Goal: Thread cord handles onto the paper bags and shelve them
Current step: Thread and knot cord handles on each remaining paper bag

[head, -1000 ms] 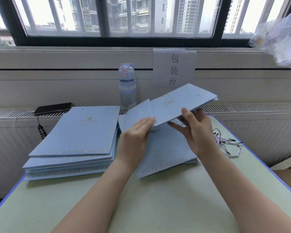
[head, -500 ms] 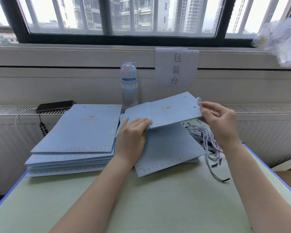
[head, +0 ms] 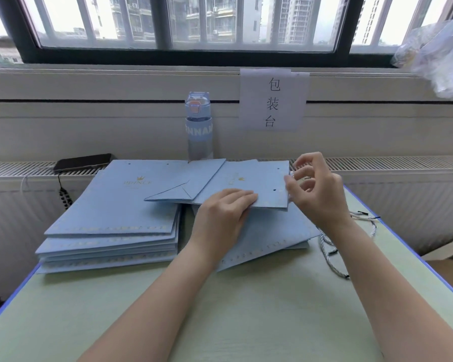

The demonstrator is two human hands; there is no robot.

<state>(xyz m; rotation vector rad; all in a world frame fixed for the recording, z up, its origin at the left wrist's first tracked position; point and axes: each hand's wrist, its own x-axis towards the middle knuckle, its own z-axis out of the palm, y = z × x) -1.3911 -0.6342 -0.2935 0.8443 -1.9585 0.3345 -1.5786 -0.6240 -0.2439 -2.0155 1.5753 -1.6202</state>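
Note:
My left hand (head: 224, 214) grips the near edge of a folded light-blue paper bag (head: 246, 182), fingers on top, holding it just above another flat bag (head: 262, 239). The held bag lies sideways with two punched holes near its right edge. At that edge my right hand (head: 315, 190) has its fingers curled and pinches the end of a white-and-grey cord (head: 292, 174), most of it hidden by the hand. Loose cords with black tips (head: 330, 253) lie on the table to the right.
A stack of flat blue bags (head: 110, 205) fills the table's left half. A water bottle (head: 198, 126), a phone (head: 83, 161) and a paper sign (head: 272, 100) stand along the back wall. The pale green table (head: 220, 314) has a blue rim.
The held bag came down from a tilted, raised pose to nearly level. My right hand let go of it, took a cord from the pile and brought it to the bag's right edge.

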